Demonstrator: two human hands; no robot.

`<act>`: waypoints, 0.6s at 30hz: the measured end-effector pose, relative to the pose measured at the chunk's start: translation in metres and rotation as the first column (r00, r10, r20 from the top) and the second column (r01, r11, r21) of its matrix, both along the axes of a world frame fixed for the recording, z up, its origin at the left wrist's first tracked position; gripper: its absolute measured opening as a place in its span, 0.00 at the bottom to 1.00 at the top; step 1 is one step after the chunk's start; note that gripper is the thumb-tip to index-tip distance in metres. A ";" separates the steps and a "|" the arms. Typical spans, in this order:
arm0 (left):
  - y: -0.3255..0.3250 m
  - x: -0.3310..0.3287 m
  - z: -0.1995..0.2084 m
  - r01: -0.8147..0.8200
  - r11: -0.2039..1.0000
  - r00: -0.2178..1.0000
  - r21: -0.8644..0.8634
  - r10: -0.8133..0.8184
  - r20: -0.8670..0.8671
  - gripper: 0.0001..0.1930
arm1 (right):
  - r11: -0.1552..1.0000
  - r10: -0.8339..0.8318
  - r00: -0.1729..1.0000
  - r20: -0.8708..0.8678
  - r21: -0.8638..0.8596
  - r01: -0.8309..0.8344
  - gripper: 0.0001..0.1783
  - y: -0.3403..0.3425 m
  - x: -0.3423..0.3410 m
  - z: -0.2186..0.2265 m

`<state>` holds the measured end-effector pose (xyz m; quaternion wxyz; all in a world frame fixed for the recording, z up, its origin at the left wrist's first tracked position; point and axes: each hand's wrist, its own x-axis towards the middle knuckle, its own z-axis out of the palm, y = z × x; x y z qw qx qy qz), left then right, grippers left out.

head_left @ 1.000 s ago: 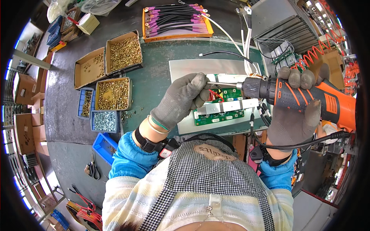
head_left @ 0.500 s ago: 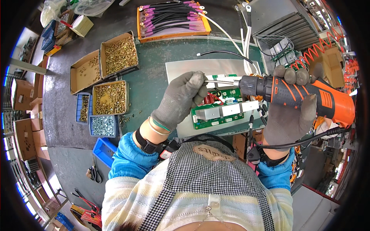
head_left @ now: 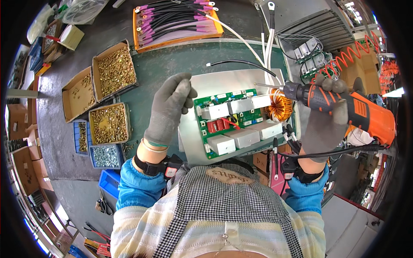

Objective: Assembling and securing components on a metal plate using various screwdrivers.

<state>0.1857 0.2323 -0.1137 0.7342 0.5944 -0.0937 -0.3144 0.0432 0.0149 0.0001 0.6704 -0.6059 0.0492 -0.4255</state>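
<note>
My right hand, in a grey glove, grips an orange and black power screwdriver. Its long bit points left over the back right of a green circuit board. My left hand, also gloved, hovers left of the board with fingers curled and thumb pressed against them; whatever it may hold is hidden. Silver heat sinks and red components sit on the board, which lies on a metal plate. A copper-wound ring coil is at the board's right end.
To the left stand cardboard trays of brass-coloured screws and a blue bin of silver hardware. An orange-edged tray holds black cables at the back. White cables with ring lugs rise behind the coil. Scissors lie lower left.
My left hand has left the bit's tip and moved left. The screwdriver has shifted slightly right. With the view shifted, more of the board and the coil now show.
</note>
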 end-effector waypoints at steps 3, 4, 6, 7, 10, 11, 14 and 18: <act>-0.002 0.005 -0.010 0.074 0.991 0.992 0.107 -0.062 -0.108 0.22 | 0.993 -0.080 0.994 -0.070 -0.093 0.074 0.40 -0.014 0.006 -0.019; -0.002 0.003 -0.012 0.120 0.981 0.990 0.149 -0.107 -0.093 0.21 | 0.992 -0.072 0.990 -0.121 -0.108 0.059 0.41 -0.017 0.008 -0.024; -0.003 0.005 -0.014 0.172 0.961 0.984 0.216 -0.155 -0.092 0.18 | 0.985 -0.101 0.983 -0.154 -0.152 0.077 0.43 -0.022 0.007 -0.032; -0.003 0.006 -0.015 0.178 0.960 0.982 0.215 -0.160 -0.101 0.18 | 0.989 -0.096 0.981 -0.167 -0.131 0.074 0.43 -0.024 0.006 -0.034; -0.002 0.011 -0.016 0.169 0.968 0.981 0.186 -0.146 -0.129 0.18 | 0.991 -0.084 0.984 -0.157 -0.116 0.066 0.43 -0.027 0.006 -0.040; -0.001 0.011 -0.017 0.169 0.966 0.980 0.197 -0.144 -0.136 0.18 | 0.991 -0.081 0.982 -0.173 -0.120 0.061 0.44 -0.027 0.007 -0.041; -0.001 0.012 -0.018 0.152 0.975 0.983 0.161 -0.133 -0.125 0.18 | 0.994 -0.078 0.982 -0.173 -0.093 0.063 0.40 -0.028 0.010 -0.045; -0.001 0.010 -0.020 0.131 0.978 0.987 0.162 -0.113 -0.119 0.18 | 0.994 -0.013 0.976 -0.218 -0.113 -0.012 0.26 -0.029 0.015 -0.045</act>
